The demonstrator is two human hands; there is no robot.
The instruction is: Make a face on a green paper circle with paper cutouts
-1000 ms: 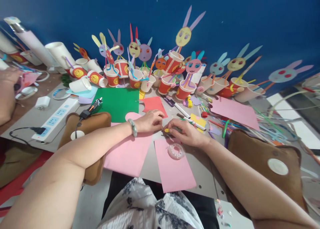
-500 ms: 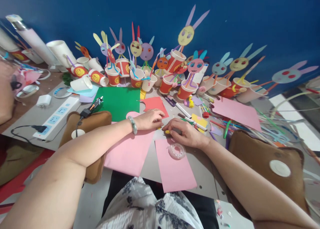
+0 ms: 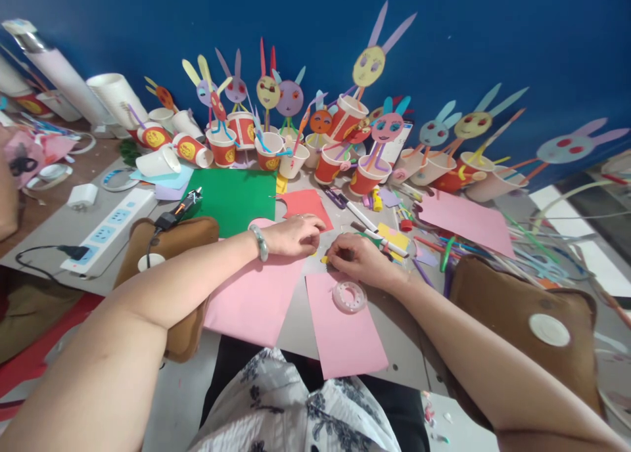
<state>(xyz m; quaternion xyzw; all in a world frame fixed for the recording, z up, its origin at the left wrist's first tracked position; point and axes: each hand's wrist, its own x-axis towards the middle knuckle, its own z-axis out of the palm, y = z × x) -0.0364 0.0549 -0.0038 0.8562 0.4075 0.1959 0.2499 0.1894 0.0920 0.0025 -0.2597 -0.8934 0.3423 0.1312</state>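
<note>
My left hand (image 3: 296, 235), a pale green bangle on its wrist, rests curled on the grey table with its fingertips pressed together near a small yellow piece (image 3: 324, 259). My right hand (image 3: 355, 258) lies just to the right, fingers bent and pinching at the same yellow piece. What each holds is too small to make out. A roll of clear tape (image 3: 349, 296) sits on a pink paper sheet (image 3: 345, 330) below my right hand. Another pink sheet (image 3: 256, 301) lies under my left wrist.
Paper-cup rabbit figures (image 3: 340, 143) crowd the back along the blue wall. Green paper (image 3: 231, 199), red paper (image 3: 303, 205), markers (image 3: 362, 217) and straws lie around. A power strip (image 3: 111, 225) and glue gun (image 3: 180, 209) are at left; brown cushions (image 3: 522, 320) flank me.
My right hand has shifted slightly up and left toward the left hand, drawing the yellow piece closer. The view tilted a little; nothing else moved.
</note>
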